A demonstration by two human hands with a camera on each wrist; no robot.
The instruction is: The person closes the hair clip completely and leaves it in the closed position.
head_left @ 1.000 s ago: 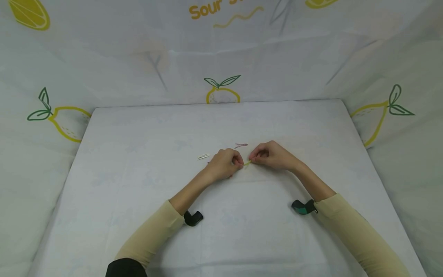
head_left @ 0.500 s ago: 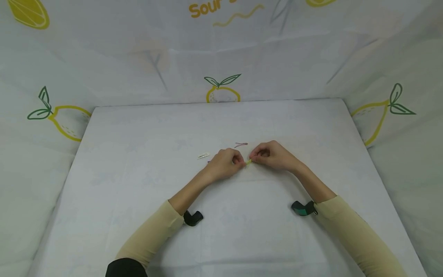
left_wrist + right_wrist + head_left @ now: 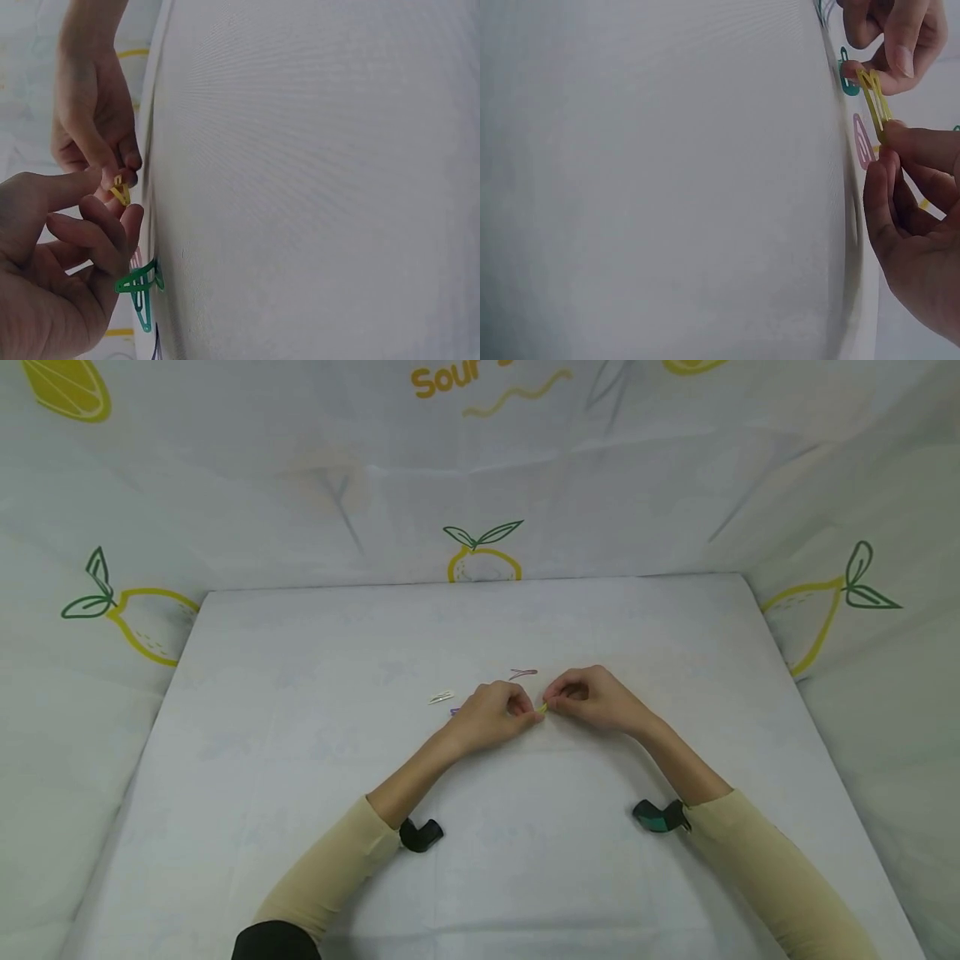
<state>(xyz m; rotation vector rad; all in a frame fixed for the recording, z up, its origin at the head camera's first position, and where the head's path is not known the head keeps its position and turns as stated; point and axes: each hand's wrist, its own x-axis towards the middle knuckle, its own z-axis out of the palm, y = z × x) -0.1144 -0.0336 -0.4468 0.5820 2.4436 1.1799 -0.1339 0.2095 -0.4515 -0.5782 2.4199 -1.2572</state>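
My right hand (image 3: 592, 697) pinches one end of a yellow snap hair clip (image 3: 877, 105) between thumb and fingertips. The clip's two arms stand slightly apart in the right wrist view. Close by on the left is my left hand (image 3: 491, 714), its fingers bent. One of its fingertips lies at the clip's other end, while its thumb (image 3: 905, 60) shows apart from the clip; contact is hard to tell. Beneath the left hand's edge in the left wrist view appear a green hair clip (image 3: 139, 279) and a teal one (image 3: 145, 319), which the head view hides.
A pink hair clip (image 3: 523, 673) lies just beyond the hands on the white tabletop (image 3: 525, 860). White clips (image 3: 441, 697) and part of a purple clip (image 3: 454, 712) lie left of the left hand. White printed cloth (image 3: 262, 510) stands around the table's back and sides.
My left hand has edged right toward the right hand, so less of the yellow hair clip shows between them. The right hand has barely shifted. The clips on the table stay put.
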